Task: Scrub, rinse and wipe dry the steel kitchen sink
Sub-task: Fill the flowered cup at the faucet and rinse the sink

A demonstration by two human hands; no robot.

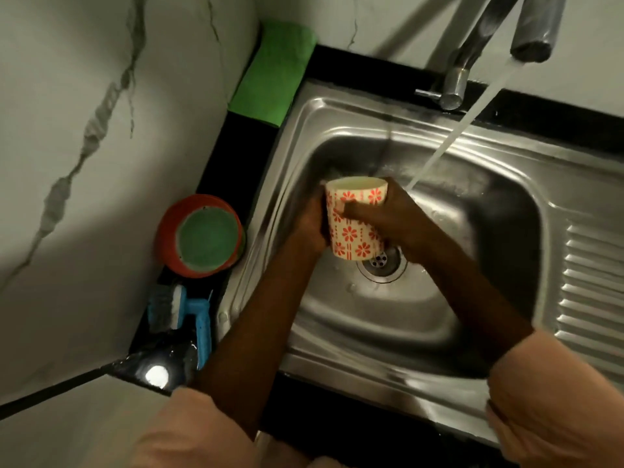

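Observation:
A cream cup with red flower prints is held over the steel sink, just above the drain. My left hand grips the cup from its left side. My right hand wraps round its right side, thumb across the front. The cup stands roughly upright, mouth tilted away from me. Water runs from the steel tap in a slanted stream that lands in the basin just right of the cup.
A folded green cloth lies on the black counter at the sink's back left corner. An orange bowl with a green scrub pad and a blue brush sit left of the sink. The ribbed drainboard lies to the right.

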